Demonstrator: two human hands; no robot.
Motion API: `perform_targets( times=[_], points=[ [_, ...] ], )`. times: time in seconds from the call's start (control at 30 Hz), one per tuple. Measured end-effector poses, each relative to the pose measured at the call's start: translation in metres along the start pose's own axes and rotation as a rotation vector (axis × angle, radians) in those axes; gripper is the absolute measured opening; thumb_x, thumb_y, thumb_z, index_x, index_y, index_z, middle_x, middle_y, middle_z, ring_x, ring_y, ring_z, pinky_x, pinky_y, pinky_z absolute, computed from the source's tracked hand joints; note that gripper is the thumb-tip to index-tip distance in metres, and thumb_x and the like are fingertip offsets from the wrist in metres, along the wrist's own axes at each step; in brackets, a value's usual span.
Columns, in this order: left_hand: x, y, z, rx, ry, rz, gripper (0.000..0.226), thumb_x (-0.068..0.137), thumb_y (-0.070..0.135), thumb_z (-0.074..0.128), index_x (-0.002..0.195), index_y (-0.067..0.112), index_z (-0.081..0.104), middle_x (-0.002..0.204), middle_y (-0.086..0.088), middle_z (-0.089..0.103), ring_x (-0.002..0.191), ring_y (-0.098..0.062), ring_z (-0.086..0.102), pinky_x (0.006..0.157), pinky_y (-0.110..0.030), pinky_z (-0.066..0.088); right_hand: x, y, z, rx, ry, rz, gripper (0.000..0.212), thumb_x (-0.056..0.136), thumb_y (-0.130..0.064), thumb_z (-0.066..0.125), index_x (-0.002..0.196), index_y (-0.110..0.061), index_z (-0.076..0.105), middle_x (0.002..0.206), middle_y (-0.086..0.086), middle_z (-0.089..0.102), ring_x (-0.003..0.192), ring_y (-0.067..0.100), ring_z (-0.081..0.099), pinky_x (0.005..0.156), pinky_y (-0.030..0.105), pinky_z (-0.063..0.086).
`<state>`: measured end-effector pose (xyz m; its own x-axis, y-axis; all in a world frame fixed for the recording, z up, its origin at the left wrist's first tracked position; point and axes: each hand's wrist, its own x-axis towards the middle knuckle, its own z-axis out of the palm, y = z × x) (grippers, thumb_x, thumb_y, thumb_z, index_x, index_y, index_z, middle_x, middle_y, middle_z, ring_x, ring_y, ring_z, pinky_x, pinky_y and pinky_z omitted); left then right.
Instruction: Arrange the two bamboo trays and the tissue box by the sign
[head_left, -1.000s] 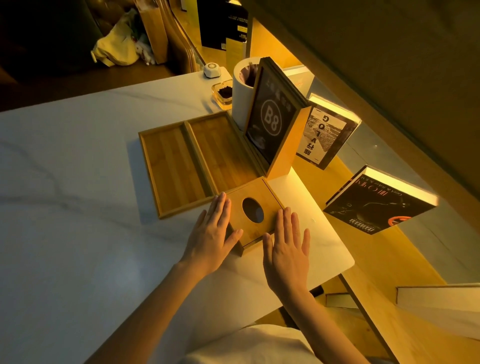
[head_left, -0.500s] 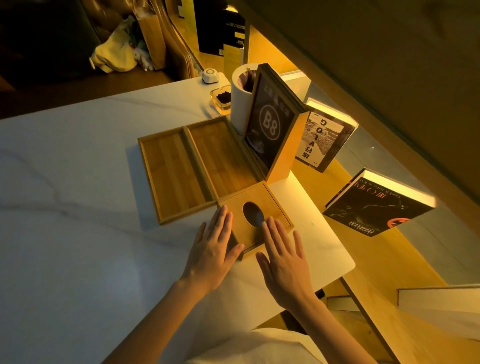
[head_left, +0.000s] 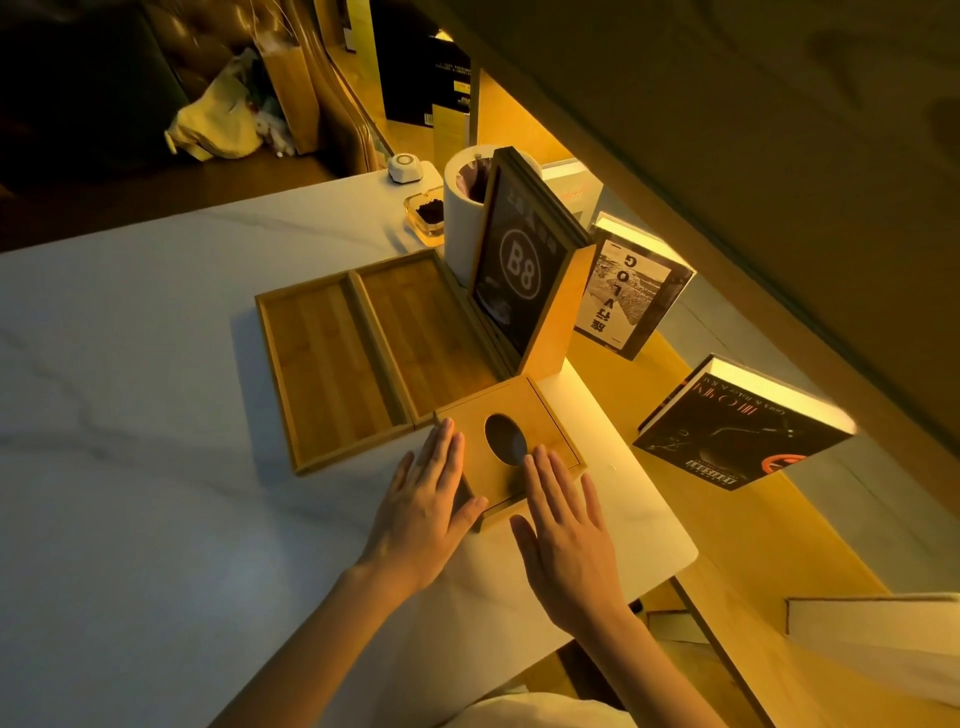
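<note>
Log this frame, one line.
hands: left, right flat against tissue box | trays: side by side | sign: upright behind

The upright sign (head_left: 522, 265) reads "B8" inside a white circle, while just right of the sign a book (head_left: 626, 291) shows the letters "G O L V" running upside down its cover, and further print on both is too blurred to read.

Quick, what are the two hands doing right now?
Left hand: open and flat, fingers against the tissue box's left side, gripping nothing.
Right hand: open and flat, fingertips on the box top, gripping nothing.
</note>
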<state>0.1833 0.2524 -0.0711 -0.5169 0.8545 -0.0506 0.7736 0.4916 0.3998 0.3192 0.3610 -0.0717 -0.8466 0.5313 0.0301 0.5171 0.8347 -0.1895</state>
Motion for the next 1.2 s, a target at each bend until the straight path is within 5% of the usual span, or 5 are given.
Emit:
perform_targets(
  times=[0.3,0.47,0.77,1.2],
  points=[
    [0.027,0.019,0.001,-0.009,-0.06,0.015,0.08,0.065,0.072,-0.015,0.129,0.025,-0.025,0.145,0.003,-0.024,0.137,-0.014,-0.014,0.11,-0.03,0.002,0.011,0.023,-0.004,0.016,0.032,0.03,0.054,0.096,-0.046,0.011,0.141,-0.017,0.019,0.146,0.004,0.027,0.136,0.028,0.022,0.115,0.037,-0.001],
    [0.044,0.03,0.003,-0.014,-0.079,0.031,0.081,0.064,0.073,-0.015,0.128,0.024,-0.025,0.144,0.002,-0.024,0.136,-0.016,-0.015,0.111,-0.031,0.003,0.02,0.037,-0.008,0.013,0.064,0.045,0.055,0.096,-0.044,0.017,0.138,-0.012,0.03,0.144,0.007,0.033,0.133,0.026,0.026,0.104,0.045,0.024],
    [0.067,0.043,0.002,-0.007,-0.104,0.027,0.073,0.088,0.052,0.024,0.138,0.018,-0.015,0.141,0.003,-0.027,0.138,-0.017,-0.013,0.112,-0.031,0.0,0.032,0.054,-0.011,0.032,0.07,0.052,0.056,0.096,-0.044,0.018,0.14,-0.011,0.026,0.145,0.007,0.025,0.135,0.028,0.021,0.105,0.047,0.022],
    [0.082,0.053,0.005,-0.024,-0.115,-0.005,0.073,0.088,0.052,0.026,0.139,0.018,-0.012,0.153,-0.004,-0.015,0.141,-0.021,-0.007,0.114,-0.033,0.004,0.045,0.067,-0.014,0.068,0.073,0.054,0.056,0.096,-0.044,0.017,0.14,-0.01,0.025,0.145,0.006,0.022,0.136,0.028,0.02,0.107,0.049,0.02]
  ],
)
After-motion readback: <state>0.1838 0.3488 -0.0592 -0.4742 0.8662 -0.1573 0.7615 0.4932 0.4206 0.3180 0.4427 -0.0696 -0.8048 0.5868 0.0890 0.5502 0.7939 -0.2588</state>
